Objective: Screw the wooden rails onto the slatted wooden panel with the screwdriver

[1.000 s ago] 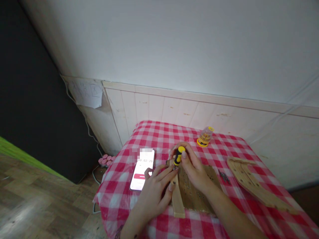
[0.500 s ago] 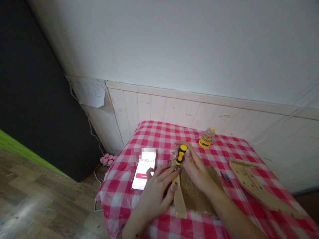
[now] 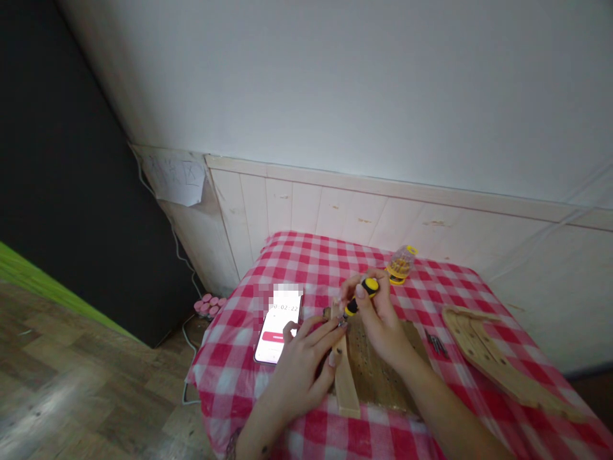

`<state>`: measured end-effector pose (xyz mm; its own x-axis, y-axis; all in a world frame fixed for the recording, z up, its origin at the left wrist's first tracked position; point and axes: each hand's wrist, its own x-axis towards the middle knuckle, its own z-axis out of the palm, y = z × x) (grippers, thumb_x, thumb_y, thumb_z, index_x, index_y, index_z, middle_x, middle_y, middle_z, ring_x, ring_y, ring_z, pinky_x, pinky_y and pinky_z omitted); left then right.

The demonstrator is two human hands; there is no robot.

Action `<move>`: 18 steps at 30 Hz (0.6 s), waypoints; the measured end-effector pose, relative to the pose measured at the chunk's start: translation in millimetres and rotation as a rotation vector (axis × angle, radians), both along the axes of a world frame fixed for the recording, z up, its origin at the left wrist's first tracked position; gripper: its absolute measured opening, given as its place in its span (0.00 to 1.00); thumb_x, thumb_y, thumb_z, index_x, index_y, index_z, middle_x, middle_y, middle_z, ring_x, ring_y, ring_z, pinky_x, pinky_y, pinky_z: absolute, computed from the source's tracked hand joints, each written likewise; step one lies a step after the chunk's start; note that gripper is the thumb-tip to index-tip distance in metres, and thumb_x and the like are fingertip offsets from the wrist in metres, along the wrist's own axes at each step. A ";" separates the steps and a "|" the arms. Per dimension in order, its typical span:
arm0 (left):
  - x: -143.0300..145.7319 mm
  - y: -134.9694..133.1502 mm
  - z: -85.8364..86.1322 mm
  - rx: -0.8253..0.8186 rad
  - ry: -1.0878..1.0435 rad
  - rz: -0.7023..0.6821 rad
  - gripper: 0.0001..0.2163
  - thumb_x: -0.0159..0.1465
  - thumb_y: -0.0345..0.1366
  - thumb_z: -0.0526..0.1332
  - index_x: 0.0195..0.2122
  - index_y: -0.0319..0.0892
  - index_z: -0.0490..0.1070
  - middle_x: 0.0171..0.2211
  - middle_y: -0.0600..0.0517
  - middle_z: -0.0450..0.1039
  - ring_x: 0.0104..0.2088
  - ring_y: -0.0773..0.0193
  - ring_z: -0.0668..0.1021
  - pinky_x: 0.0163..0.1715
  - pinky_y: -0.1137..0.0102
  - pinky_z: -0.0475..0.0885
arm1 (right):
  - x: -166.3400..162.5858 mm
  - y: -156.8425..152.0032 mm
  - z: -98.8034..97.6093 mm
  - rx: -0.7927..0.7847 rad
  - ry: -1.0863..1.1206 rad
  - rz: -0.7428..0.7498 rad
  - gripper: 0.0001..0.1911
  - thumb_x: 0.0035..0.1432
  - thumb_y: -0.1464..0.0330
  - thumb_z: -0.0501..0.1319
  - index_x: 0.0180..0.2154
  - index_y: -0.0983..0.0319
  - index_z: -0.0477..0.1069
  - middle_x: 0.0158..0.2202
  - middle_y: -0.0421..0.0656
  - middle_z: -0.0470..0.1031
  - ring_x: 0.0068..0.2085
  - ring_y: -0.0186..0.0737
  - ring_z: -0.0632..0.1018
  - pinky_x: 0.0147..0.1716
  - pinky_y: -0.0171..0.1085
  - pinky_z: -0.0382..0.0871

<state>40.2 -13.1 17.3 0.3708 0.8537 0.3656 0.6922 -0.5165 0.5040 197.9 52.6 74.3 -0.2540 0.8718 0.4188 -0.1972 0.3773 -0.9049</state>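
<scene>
Behind the table (image 3: 306, 259) we see white plank paneling (image 3: 335, 207) with a paper note (image 3: 176, 180) fixed at the corner, and on the wood floor (image 3: 71, 377) a cluster of pink lids (image 3: 207, 305) sits by a white cable (image 3: 184, 377). A red-and-white gingham cloth (image 3: 230, 390) covers the table. Our right hand (image 3: 378, 313) is raised, wrist angled up, with the thumb and fingertips (image 3: 360, 291) pinching the yellow-and-black handle of a small screwdriver (image 3: 361, 297), which tilts with its tip down toward the top end of a pale wooden slat (image 3: 345, 383). Our left hand (image 3: 299, 370) lies low across that slat, its fingers (image 3: 320, 338) spread slightly and curved over it, holding it against the left edge of a drilled wooden board (image 3: 378, 374). Just left of that hand lies a phone (image 3: 278, 326) showing a timer at 0:02:22. Beyond the right hand stands a clear bit jar with a yellow base (image 3: 401, 264), and to the right of the board we find a few dark screws (image 3: 435, 343) beside a curved, drilled wooden piece (image 3: 493, 358).
</scene>
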 end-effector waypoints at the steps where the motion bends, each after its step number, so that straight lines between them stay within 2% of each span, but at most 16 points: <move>1: 0.0 -0.1 -0.1 0.002 -0.001 0.000 0.21 0.73 0.33 0.51 0.65 0.48 0.70 0.63 0.48 0.74 0.61 0.47 0.71 0.54 0.52 0.66 | -0.7 -0.2 -0.6 -0.005 0.004 0.003 0.15 0.70 0.51 0.60 0.45 0.50 0.58 0.32 0.34 0.68 0.30 0.37 0.70 0.32 0.37 0.70; 3: 0.1 -0.3 -0.2 0.002 -0.004 0.001 0.21 0.73 0.33 0.51 0.65 0.48 0.70 0.63 0.48 0.74 0.61 0.46 0.70 0.54 0.51 0.66 | -2.2 -0.4 -1.8 -0.024 0.023 0.022 0.16 0.70 0.48 0.56 0.48 0.50 0.60 0.32 0.36 0.67 0.30 0.39 0.69 0.30 0.38 0.69; 7: 0.1 -0.6 0.8 -0.007 -0.004 -0.006 0.22 0.73 0.32 0.50 0.65 0.47 0.69 0.63 0.48 0.74 0.62 0.46 0.70 0.54 0.51 0.65 | -1.8 -1.2 -4.9 -0.110 0.044 0.130 0.26 0.71 0.43 0.44 0.52 0.52 0.67 0.37 0.42 0.70 0.35 0.44 0.73 0.30 0.41 0.71; 10: -0.1 -0.7 1.2 -0.016 0.003 -0.011 0.21 0.73 0.32 0.50 0.65 0.46 0.69 0.64 0.49 0.73 0.63 0.47 0.70 0.55 0.50 0.64 | 2.7 -2.1 -4.2 -0.077 -0.025 0.122 0.22 0.72 0.46 0.48 0.51 0.53 0.70 0.39 0.43 0.71 0.37 0.44 0.74 0.36 0.42 0.72; 14: -0.3 0.1 0.2 -0.031 0.004 -0.016 0.22 0.73 0.31 0.50 0.66 0.47 0.68 0.65 0.49 0.72 0.63 0.47 0.69 0.55 0.50 0.64 | 7.5 -3.5 4.0 0.072 -0.160 0.014 0.17 0.70 0.48 0.56 0.46 0.52 0.72 0.42 0.43 0.72 0.42 0.43 0.74 0.44 0.42 0.72; 18: -0.4 0.7 -0.9 -0.039 0.009 -0.021 0.21 0.73 0.31 0.50 0.65 0.47 0.68 0.66 0.49 0.71 0.64 0.46 0.68 0.54 0.50 0.64 | 6.3 -3.9 8.0 0.095 -0.116 -0.011 0.14 0.67 0.49 0.62 0.42 0.52 0.68 0.49 0.43 0.70 0.48 0.43 0.74 0.50 0.43 0.72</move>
